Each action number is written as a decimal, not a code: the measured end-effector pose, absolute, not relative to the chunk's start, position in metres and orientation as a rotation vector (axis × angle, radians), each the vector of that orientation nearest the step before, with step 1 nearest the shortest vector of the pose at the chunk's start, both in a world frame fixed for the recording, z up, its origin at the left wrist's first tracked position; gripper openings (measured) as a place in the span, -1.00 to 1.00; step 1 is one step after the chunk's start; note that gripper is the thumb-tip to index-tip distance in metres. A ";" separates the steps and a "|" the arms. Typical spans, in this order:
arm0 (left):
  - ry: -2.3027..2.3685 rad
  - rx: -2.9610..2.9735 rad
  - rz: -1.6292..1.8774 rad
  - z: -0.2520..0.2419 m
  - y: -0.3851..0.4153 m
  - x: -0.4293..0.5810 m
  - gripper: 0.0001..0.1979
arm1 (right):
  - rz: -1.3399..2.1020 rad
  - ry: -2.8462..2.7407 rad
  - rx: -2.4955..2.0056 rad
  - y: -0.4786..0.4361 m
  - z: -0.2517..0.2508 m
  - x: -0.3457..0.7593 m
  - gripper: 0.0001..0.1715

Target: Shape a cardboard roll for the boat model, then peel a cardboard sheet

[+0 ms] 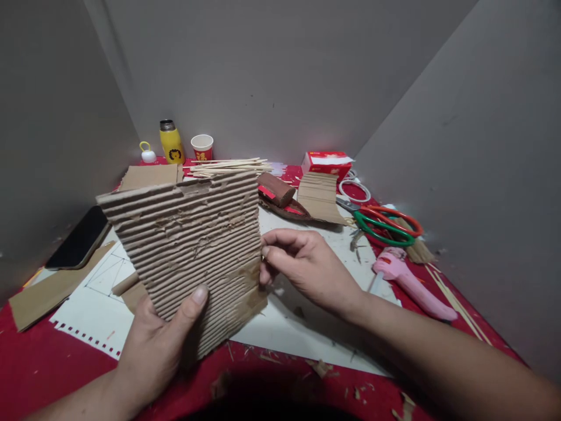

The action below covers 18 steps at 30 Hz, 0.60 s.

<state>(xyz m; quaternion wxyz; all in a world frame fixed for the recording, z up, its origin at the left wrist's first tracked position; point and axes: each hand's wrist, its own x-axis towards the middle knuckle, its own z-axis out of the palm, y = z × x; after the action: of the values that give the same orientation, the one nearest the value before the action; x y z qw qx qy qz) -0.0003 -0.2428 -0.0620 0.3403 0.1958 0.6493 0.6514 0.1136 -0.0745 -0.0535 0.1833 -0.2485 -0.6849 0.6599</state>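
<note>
A sheet of corrugated cardboard [197, 245] is held up, tilted, with its ridged side facing me and torn paper patches on it. My left hand [164, 333] grips its lower left part, thumb in front and fingers hidden behind. At the sheet's right edge, my right hand [302, 263] is closed in a pinch with thumb and index finger. Whether a torn shred is between those fingertips is too small to tell. Beyond the sheet lies a brown model boat [284, 202] with a rounded cabin and red patches, partly hidden.
Large scissors [385, 225], a pink glue gun [412, 283] and a tape ring [355, 191] lie right. Wooden sticks [228, 166], a yellow bottle [171, 143], a paper cup [202, 147] and a red box [326, 164] stand behind. A phone [79, 237] and a drawn sheet [94, 310] lie left.
</note>
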 end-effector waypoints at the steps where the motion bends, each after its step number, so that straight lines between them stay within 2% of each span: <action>1: 1.686 0.506 1.709 -0.062 -0.243 -0.001 -0.62 | 1.846 -1.925 -0.696 -0.074 -0.053 0.114 -0.86; 4: 1.674 0.478 1.738 -0.063 -0.245 -0.003 -0.54 | 1.812 -1.907 -0.679 -0.074 -0.052 0.114 -0.81; 6: 1.680 0.488 1.729 -0.064 -0.245 -0.004 -0.54 | 1.845 -1.888 -0.689 -0.074 -0.051 0.114 -0.86; 8: 1.701 0.534 1.713 -0.067 -0.246 -0.006 -0.61 | 1.923 -1.839 -0.703 -0.074 -0.051 0.114 -0.90; 12: 1.764 0.707 1.729 -0.081 -0.252 -0.010 -0.77 | 2.087 -1.669 -0.670 -0.072 -0.056 0.112 -0.73; 18: 1.993 0.987 1.713 -0.102 -0.264 -0.014 -0.76 | 2.204 -1.587 -0.583 -0.069 -0.059 0.112 -0.66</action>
<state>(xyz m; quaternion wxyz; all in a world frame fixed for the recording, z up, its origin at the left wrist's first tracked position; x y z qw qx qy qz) -0.0138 -0.2644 -0.1018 0.1664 0.3467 0.6999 0.6018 0.1117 -0.0687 -0.0586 0.1810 -0.2065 -0.5619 0.7803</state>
